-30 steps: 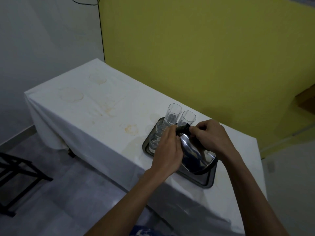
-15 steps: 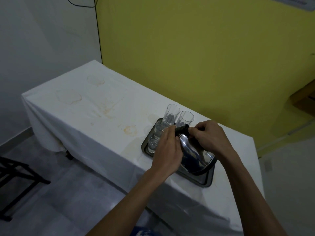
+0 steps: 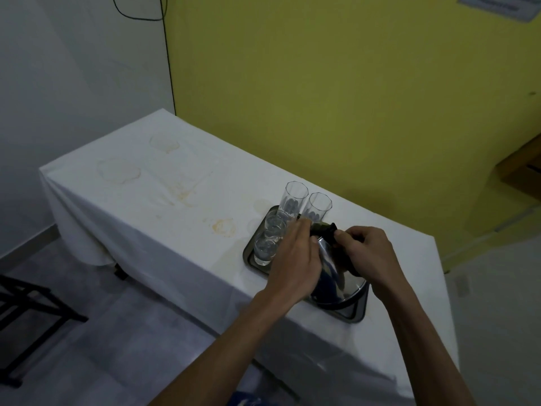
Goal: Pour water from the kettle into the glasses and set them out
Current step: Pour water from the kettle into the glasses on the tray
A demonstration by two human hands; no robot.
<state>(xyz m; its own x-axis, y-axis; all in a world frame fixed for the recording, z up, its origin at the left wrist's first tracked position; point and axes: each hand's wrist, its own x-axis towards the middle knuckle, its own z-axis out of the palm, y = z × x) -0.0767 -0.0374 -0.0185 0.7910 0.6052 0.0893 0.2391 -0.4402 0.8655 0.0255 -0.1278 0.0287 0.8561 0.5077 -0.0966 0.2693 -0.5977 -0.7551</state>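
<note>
A shiny steel kettle (image 3: 336,276) with a black top stands on a dark metal tray (image 3: 251,256) at the right end of the table. My left hand (image 3: 295,259) rests against the kettle's left side, fingers near the black lid (image 3: 322,228). My right hand (image 3: 369,253) grips the black handle at the top. Two tall clear glasses (image 3: 295,200) (image 3: 319,209) stand at the tray's far edge. Two shorter glasses (image 3: 275,227) (image 3: 265,250) stand on the tray's left side, close to my left hand.
The table wears a stained white cloth (image 3: 164,194) that hangs over the edges. A yellow wall (image 3: 351,98) runs behind it. A black metal stand (image 3: 26,312) sits on the grey floor at the left. A wooden shelf (image 3: 521,165) juts out at the right.
Both hands stay on the kettle top with only slight finger shifts. The view has tilted a little upward.
</note>
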